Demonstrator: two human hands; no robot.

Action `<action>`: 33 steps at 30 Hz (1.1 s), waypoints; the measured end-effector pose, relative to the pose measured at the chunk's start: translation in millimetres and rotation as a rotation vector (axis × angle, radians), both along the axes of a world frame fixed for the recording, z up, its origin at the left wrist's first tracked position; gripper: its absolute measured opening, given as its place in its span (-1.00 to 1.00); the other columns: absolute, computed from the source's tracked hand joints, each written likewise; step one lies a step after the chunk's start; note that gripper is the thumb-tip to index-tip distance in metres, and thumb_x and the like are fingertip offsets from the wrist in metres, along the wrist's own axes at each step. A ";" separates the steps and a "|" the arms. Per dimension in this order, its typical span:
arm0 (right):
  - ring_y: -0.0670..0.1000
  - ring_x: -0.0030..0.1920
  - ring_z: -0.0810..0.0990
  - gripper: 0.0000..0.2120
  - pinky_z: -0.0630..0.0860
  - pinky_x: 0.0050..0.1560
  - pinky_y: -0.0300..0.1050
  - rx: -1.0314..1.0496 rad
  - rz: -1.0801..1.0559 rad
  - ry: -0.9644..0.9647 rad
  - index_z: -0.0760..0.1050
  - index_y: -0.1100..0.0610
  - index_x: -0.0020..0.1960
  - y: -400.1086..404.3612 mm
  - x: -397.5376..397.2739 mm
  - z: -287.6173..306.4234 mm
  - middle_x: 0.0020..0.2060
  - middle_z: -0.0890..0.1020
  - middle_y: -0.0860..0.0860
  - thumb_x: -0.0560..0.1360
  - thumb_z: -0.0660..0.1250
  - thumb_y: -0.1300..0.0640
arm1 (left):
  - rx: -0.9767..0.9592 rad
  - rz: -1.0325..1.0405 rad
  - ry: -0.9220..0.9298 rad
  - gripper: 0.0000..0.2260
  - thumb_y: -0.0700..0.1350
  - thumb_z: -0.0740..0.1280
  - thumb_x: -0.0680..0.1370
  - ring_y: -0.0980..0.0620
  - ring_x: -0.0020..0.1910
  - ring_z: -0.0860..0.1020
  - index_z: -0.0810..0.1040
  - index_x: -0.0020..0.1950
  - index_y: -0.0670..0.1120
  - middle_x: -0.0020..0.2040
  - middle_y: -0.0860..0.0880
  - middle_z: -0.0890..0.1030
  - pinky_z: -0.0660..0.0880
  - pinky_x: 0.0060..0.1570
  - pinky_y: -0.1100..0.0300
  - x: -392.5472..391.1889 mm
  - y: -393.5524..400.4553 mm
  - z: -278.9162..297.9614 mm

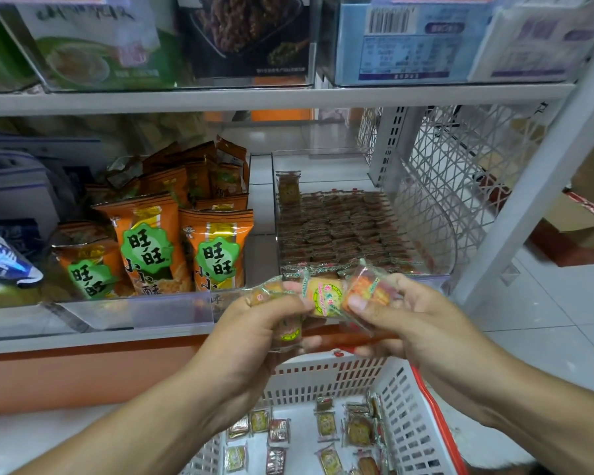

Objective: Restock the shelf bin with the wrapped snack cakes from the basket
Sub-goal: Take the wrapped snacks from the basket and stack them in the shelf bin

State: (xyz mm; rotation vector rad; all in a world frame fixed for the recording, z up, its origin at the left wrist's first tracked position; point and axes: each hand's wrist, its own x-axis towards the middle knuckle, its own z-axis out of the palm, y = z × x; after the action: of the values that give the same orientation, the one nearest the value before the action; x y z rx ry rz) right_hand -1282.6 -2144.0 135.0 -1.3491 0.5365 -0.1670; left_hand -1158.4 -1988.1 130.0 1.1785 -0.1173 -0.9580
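Both hands meet just in front of the clear shelf bin point(436, 214), above the basket. My left hand point(254, 334) grips several wrapped snack cakes; one with a yellow and green label point(324, 298) sticks up between the hands. My right hand point(402, 313) pinches the clear wrapper of a cake point(369, 281) beside it. Inside the bin lie neat rows of wrapped cakes point(343, 228), and one cake point(288, 186) stands upright at the back left. The white basket point(408, 423) with red handles sits on the floor below, with several loose wrapped cakes point(326, 426) on its bottom.
Orange snack bags point(151, 248) fill the bin to the left behind a clear front lip point(134, 313). A white shelf board point(254, 97) runs overhead with boxed goods on it. A white upright post point(528, 186) and mesh side panel point(460, 173) stand at the right. Tiled floor point(546, 320) lies beyond.
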 end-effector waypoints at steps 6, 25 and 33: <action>-0.06 -0.01 0.70 -0.66 0.64 -0.02 0.02 -0.520 -0.126 -0.084 0.32 0.13 -0.27 -0.1 -2.7 10.3 0.00 0.72 -0.10 0.40 0.51 0.26 | 0.013 -0.008 0.010 -0.80 -0.15 0.55 0.20 -0.03 -0.14 0.74 0.78 -0.19 -0.04 -0.03 -0.21 0.75 0.67 -0.27 0.21 -3.6 -1.4 -3.3; -0.08 0.03 0.47 -0.38 0.43 -0.03 -0.22 -1.049 0.118 -0.045 0.20 -0.04 -0.18 3.5 -8.5 4.1 0.05 0.43 -0.16 0.19 0.58 -0.30 | 0.012 -0.181 -0.028 -0.74 -0.33 0.59 0.27 -0.09 -0.24 0.67 0.65 -0.12 -0.38 -0.12 -0.35 0.66 0.63 -0.20 0.19 -13.9 -1.5 -4.8; 0.00 0.13 0.52 -0.46 0.54 0.12 0.03 -0.900 0.295 0.033 0.43 -0.18 -0.02 -11.0 -7.8 9.6 0.14 0.44 -0.22 0.20 0.49 -0.45 | 0.052 -0.097 0.077 -0.77 -0.22 0.55 0.10 -0.05 -0.29 0.65 0.73 -0.28 -0.22 -0.19 -0.28 0.67 0.64 -0.29 0.22 -11.4 -2.2 -9.1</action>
State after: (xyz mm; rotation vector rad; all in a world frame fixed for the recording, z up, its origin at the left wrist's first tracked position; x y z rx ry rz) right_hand -1290.4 -2155.0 144.5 -2.2918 0.2761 -0.1474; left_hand -1169.8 -1990.3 120.9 1.1908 -0.0886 -1.0960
